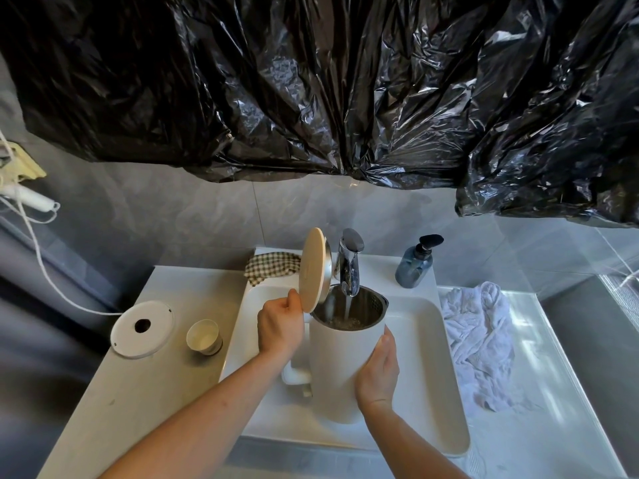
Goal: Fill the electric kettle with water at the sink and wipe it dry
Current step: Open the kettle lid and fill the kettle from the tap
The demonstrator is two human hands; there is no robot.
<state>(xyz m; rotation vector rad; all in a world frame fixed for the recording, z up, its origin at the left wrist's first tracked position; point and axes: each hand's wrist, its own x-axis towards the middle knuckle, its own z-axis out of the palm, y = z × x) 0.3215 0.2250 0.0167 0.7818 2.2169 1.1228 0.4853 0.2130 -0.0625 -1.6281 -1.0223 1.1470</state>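
While water runs from the tap, stage: filling is under way, and by this view the wiping has not begun.

Kettle: the white electric kettle [345,368] stands upright inside the sink [428,340], its open mouth directly beneath the faucet [349,267]; a stream falls into the steel interior and water shows low at the bottom.

Lid: the hinged lid [315,274] stands raised at the kettle's 10 o'clock edge, close beside the faucet.

Left hand: the left hand [280,326] is closed around the top of the handle, thumb touching the lid's lower edge, apparently keeping it open.

Right hand: the right hand [378,368] lies open and flat against the kettle's wall at its 3 o'clock side, steadying it.

Done: kettle brought to the sink, lid opened, tap running.

Left to do, as judged: reach the wanted level, shut the tap, close the lid, lift out, wipe the outside dry.

Cloths: a white towel [480,344] lies crumpled on the tabletop [145,392] at 3 o'clock of the sink; a checked cloth [271,266] sits on the sink's rear ledge at 11 o'clock.

Other things: the kettle base [141,329] with its cord and a small cup [204,338] rest at 9 o'clock; a soap dispenser [416,262] stands at 1 o'clock.

In the way: the raised lid crowds the faucet, so lifting out likely calls for lowering the kettle first; black plastic sheeting [311,81] hangs overhead, clear of the work.
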